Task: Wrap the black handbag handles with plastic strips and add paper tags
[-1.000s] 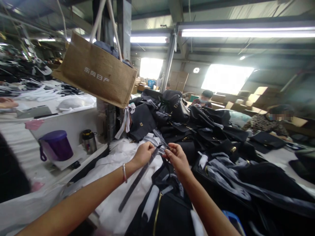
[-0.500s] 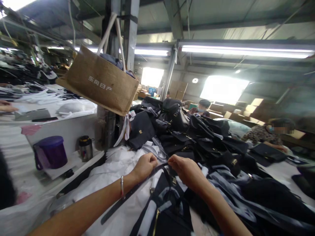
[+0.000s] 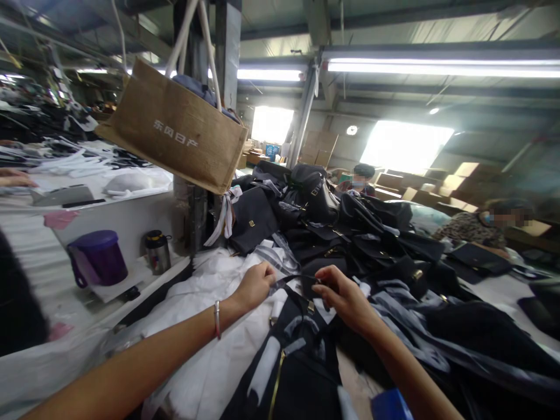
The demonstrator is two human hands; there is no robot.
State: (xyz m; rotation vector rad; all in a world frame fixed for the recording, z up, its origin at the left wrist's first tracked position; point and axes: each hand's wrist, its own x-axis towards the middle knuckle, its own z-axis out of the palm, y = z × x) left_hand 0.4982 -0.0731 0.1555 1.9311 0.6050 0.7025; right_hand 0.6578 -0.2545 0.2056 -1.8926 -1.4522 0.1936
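My left hand (image 3: 256,284) is closed, pinching one end of a thin black strap (image 3: 294,277) that runs across to my right hand (image 3: 345,297), whose fingers pinch the other end. A bracelet sits on my left wrist. Both hands hover over a black handbag (image 3: 297,356) with a gold zipper and paper-wrapped handles, lying on white fabric (image 3: 210,326) in front of me. How the strap joins the bag is hidden by my fingers.
A big heap of black handbags (image 3: 345,227) fills the table behind. A brown jute bag (image 3: 175,131) hangs from a post. On a white shelf at left stand a purple lidded tub (image 3: 98,256) and a steel flask (image 3: 157,251). Two other people sit at the far right.
The long strap that hung down from my left hand is no longer trailing; it is now held short and taut between both hands, which have moved slightly apart over the bag.
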